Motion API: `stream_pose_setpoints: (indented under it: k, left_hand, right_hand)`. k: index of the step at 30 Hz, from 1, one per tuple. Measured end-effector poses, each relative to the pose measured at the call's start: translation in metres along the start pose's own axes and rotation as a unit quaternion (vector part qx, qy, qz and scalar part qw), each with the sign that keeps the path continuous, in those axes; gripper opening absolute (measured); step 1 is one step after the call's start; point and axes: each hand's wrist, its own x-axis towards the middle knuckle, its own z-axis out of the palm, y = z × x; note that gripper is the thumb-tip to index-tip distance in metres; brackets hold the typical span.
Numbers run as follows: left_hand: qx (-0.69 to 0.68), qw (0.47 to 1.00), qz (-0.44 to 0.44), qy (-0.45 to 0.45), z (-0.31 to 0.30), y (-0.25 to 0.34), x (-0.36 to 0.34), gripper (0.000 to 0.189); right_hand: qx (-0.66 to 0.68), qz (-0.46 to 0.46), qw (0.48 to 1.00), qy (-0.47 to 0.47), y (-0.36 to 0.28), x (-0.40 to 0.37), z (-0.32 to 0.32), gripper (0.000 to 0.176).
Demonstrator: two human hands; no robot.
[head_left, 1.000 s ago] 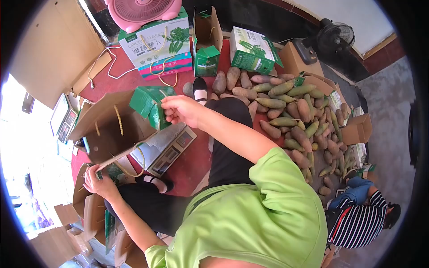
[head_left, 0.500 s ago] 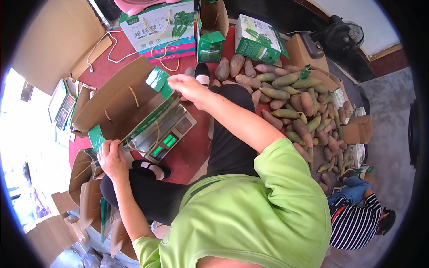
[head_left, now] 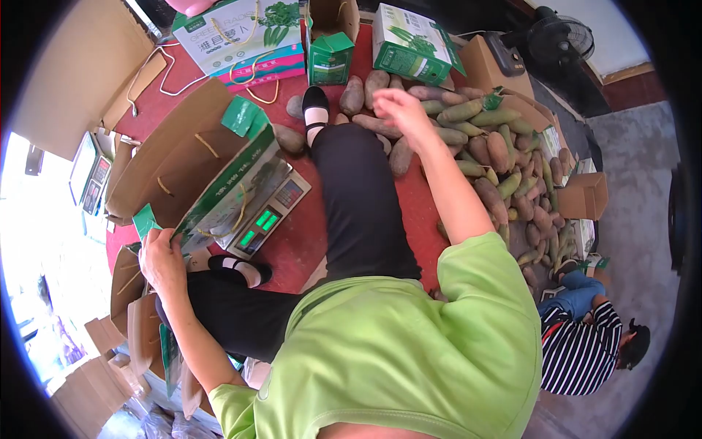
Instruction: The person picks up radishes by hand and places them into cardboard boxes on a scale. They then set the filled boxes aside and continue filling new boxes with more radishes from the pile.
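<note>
The left hand (head_left: 162,260) grasped the near left corner of the box (head_left: 164,150), fingers curled at its rim beside a green flap (head_left: 145,220). The right hand (head_left: 402,115) was off the box, fingers loosely bent, above the left side of the radishes (head_left: 491,150); it gripped nothing visible, and whether it touched one could not be told. The box stood at the left, mouth up, over part of the scale (head_left: 284,201), whose display (head_left: 259,228) glowed green. Printed boxes (head_left: 245,35) stood at the far side, a fan (head_left: 559,38) at the far right, and a person (head_left: 581,347) in stripes at the near right.
</note>
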Motion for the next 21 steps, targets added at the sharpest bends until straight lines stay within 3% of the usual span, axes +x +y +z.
stream_pose_setpoints:
  k: [5,7,9,14,21]
  left_hand:
    - [-0.045,0.999,0.004,0.005,0.005,0.011,-0.001,0.010]
    - [-0.059,0.998,-0.008,0.031,0.007,0.014,-0.003,0.010]
    - [-0.062,0.998,-0.010,0.031,0.011,0.013,-0.005,0.010]
    - [-0.058,0.998,-0.017,0.035,0.017,0.012,-0.009,0.012]
    - [-0.054,0.997,-0.046,0.040,0.023,0.012,-0.006,0.011]
  right_hand:
    - [-0.112,0.076,0.987,0.085,0.134,-0.012,-0.045,0.017]
    - [-0.162,0.105,0.977,0.095,0.227,-0.009,-0.067,0.017]
    - [-0.241,0.182,0.950,0.084,0.243,-0.034,-0.068,0.018]
    - [-0.262,0.236,0.930,0.098,0.326,-0.056,-0.073,0.011]
    - [-0.297,0.280,0.906,0.114,0.305,-0.055,-0.067,0.014]
